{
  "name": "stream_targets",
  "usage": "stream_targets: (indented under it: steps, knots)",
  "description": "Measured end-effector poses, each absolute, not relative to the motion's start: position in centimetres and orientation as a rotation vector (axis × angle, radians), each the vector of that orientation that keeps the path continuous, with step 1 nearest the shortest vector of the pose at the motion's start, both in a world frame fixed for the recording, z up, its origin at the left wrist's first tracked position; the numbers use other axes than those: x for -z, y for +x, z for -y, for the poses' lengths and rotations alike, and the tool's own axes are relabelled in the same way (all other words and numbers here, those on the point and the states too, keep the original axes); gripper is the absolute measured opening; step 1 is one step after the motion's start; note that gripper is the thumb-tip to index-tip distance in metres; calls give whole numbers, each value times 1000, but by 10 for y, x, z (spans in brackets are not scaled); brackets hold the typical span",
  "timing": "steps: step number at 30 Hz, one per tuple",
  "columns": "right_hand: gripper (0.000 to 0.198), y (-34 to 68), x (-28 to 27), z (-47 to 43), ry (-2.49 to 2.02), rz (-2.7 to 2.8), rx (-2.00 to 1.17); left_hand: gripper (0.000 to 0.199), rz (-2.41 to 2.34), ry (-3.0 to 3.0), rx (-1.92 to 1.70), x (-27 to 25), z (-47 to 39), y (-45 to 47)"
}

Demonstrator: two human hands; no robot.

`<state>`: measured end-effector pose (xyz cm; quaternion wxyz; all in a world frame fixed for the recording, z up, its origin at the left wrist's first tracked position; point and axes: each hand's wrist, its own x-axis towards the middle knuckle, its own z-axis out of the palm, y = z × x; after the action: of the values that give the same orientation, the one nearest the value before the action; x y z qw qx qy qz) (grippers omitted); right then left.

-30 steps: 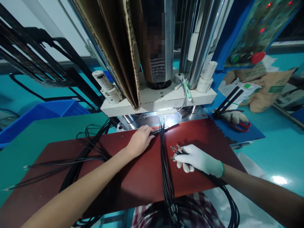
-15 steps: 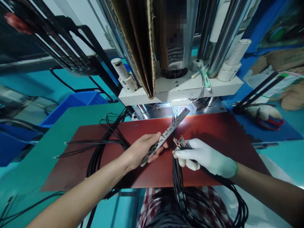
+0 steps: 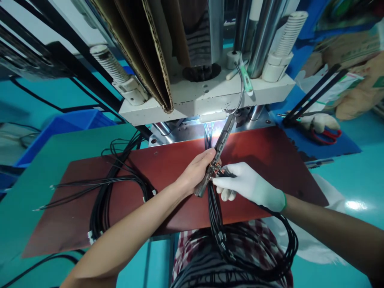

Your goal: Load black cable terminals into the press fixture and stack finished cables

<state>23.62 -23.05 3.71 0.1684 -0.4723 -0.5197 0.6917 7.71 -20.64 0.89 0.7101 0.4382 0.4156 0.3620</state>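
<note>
My bare left hand (image 3: 196, 171) is closed round a long slotted metal bar (image 3: 223, 138), which slants up and right toward the press. In a white glove, my right hand (image 3: 247, 184) pinches a bundle of black cables by their stripped ends. Those coppery cable ends (image 3: 215, 169) meet the lower part of the bar; whether they sit in its slots I cannot tell. From the glove the black cables (image 3: 289, 228) loop down over the lap. Another cable bundle (image 3: 213, 204) runs from the lit press opening across the red-brown board (image 3: 180, 216).
A white press plate (image 3: 186, 105) with metal columns stands ahead, a folded cardboard sheet (image 3: 150, 52) before it. More black cables (image 3: 105, 196) lie on the board's left. Red-handled scissors (image 3: 328, 136) rest at right; a blue bin (image 3: 69, 124) stands at left.
The bar has turned steeper, and my hands have come together so the cable ends now meet it. The camera's view has shifted, moving the scene left and up.
</note>
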Motion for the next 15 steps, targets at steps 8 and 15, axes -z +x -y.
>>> stream_targets:
  steps: [8,15]
  knots:
    - [21,226,-33,235,-1439,1441,-1914,33,-1056,1004,-939,-8,216,89]
    - [28,240,-25,240,-1349,1606,-1742,34,-1085,1170,-912,-3,218,88]
